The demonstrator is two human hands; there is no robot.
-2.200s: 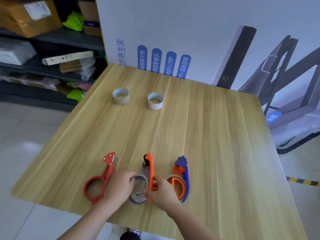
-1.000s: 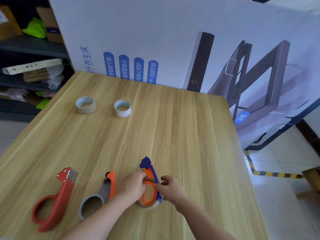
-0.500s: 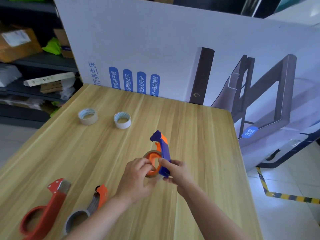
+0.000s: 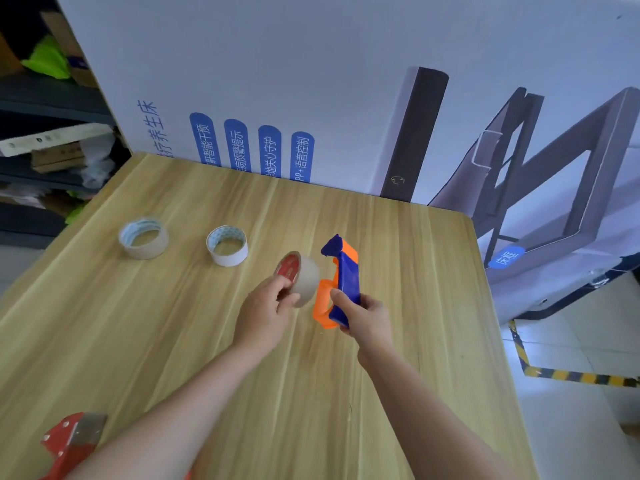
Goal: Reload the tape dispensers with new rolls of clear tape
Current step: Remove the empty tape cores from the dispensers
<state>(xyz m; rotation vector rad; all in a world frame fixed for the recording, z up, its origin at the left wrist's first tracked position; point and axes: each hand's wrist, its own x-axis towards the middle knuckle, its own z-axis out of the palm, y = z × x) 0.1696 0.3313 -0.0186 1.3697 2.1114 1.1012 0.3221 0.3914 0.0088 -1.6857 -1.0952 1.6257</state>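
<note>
My right hand [image 4: 363, 315] grips a blue and orange tape dispenser [image 4: 341, 282], held upright above the wooden table [image 4: 398, 358]. My left hand [image 4: 265, 313] pinches a brownish tape roll [image 4: 301, 277] with a red inner label, just left of the dispenser and apart from its orange ring. Two tape rolls lie flat farther back: one [image 4: 143, 237] at the left, a whiter one [image 4: 227, 244] to its right. A red dispenser [image 4: 74, 441] lies at the near left edge, partly hidden by my left forearm.
A large printed cardboard box [image 4: 311, 81] stands along the table's far edge. Dark shelves [image 4: 45, 133] with packages are at the left. The table's right edge drops to a tiled floor with a yellow-black striped strip [image 4: 571, 375].
The blue and orange dispenser was picked up off the table. My left hand has pulled the brownish roll out of its ring to the left. The view has shifted, hiding the middle dispenser.
</note>
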